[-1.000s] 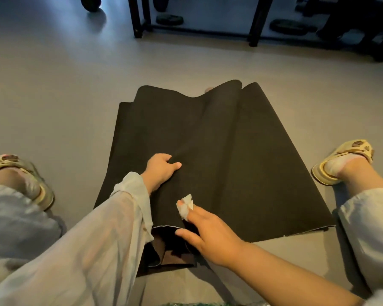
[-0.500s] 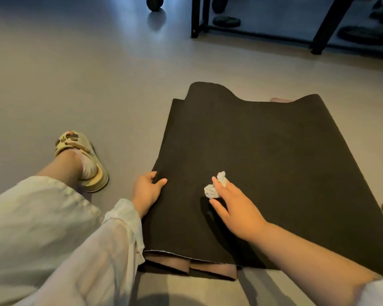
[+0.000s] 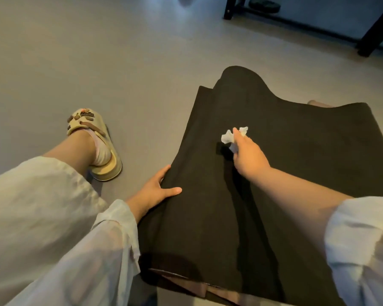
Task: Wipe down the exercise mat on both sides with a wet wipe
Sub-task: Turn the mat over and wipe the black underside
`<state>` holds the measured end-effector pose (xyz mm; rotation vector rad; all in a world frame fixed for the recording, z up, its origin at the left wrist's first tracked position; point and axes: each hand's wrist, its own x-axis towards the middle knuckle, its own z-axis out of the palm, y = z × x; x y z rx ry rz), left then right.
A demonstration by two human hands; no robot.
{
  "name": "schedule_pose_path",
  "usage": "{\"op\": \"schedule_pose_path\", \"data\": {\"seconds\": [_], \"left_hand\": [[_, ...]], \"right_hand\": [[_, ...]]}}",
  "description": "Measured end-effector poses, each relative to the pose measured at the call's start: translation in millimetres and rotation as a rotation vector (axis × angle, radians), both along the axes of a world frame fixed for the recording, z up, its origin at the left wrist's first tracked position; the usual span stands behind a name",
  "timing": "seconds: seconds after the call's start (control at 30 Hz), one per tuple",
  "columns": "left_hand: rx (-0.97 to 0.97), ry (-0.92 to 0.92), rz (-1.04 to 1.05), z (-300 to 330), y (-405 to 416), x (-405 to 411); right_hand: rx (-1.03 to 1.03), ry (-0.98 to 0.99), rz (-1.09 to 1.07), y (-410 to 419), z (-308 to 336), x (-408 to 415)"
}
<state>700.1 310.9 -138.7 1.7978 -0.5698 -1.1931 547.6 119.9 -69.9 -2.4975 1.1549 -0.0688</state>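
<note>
The left hand (image 3: 155, 192) rests with straight fingers on the near left edge of the folded exercise mat (image 3: 296, 184) on the floor (image 3: 119, 62). Farther out, the right hand (image 3: 248, 154) pinches the wet wipe (image 3: 228, 136) mid-mat; bare floor lies beyond.

no readable text, labels or numbers anywhere.
</note>
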Motion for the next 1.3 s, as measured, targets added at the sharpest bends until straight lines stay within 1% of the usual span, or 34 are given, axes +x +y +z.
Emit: {"op": "schedule_pose_path", "data": {"seconds": [0.03,0.1,0.23,0.3,0.33,0.37,0.47,0.53,0.7,0.87,0.97,1.07,1.1,1.17,1.23,1.27,1.3], "left_hand": [[-0.024,0.016,0.031,-6,4,-1],[-0.043,-0.037,0.088,-18,8,-2],[-0.074,-0.135,0.116,-31,7,-5],[-0.085,-0.149,0.126,-35,6,-6],[-0.089,-0.147,0.134,-37,6,-6],[-0.089,-0.143,0.143,-39,6,-5],[-0.091,-0.143,0.154,-44,5,-4],[-0.086,-0.147,0.150,-46,4,-3],[-0.085,-0.144,0.138,-45,3,-1],[-0.099,-0.215,0.115,-42,6,-2],[-0.101,-0.297,0.081,-37,9,-5],[-0.093,-0.365,-0.048,-31,11,-1],[-0.074,-0.352,-0.105,-29,11,3],[-0.011,-0.265,-0.190,-20,12,12],[0.028,-0.233,-0.202,-11,13,16],[0.006,-0.265,-0.168,-6,12,15],[-0.032,-0.336,-0.137,-1,11,12]], "right_hand": [[-0.051,-0.001,0.008,-6,1,7],[-0.152,0.005,0.035,-16,3,22],[-0.420,0.219,0.094,-35,4,50],[-0.516,0.238,0.097,-46,2,64],[-0.518,0.228,0.105,-52,-2,71],[-0.474,0.207,0.121,-56,-6,78],[-0.171,0.129,0.158,-59,-24,97],[-0.065,0.115,0.174,-51,-37,99],[-0.049,0.122,0.324,-7,-60,77],[-0.035,0.170,0.538,40,-62,50],[-0.023,0.209,0.653,73,-61,32],[0.028,0.193,0.688,104,-59,13],[0.051,0.189,0.696,111,-58,7],[0.100,0.180,0.698,124,-57,-4],[0.151,0.156,0.674,136,-54,-14],[0.172,0.131,0.671,142,-54,-19],[0.192,0.107,0.679,148,-53,-23]]}}
